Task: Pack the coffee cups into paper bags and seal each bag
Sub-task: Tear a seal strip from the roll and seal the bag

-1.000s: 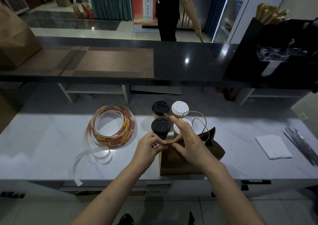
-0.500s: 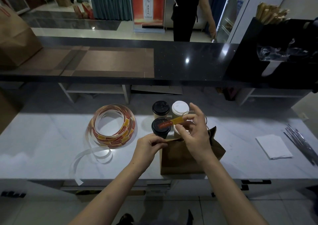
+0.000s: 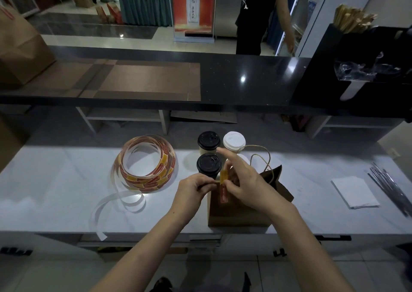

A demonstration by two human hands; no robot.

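Two hands pinch: right hand point(image 3: 247, 180) the sticker point(image 3: 223, 193), left hand point(image 3: 192, 189) the paper bag point(image 3: 240, 213), contents hidden.

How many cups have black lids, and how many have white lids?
Black-lid cups: 2
White-lid cups: 2, one partly hidden behind the right hand
Total: 4

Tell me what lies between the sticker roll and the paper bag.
The left hand, pinching the top of the paper bag, sits between it and the sticker roll; a black-lidded cup stands just behind. Shown in head view.
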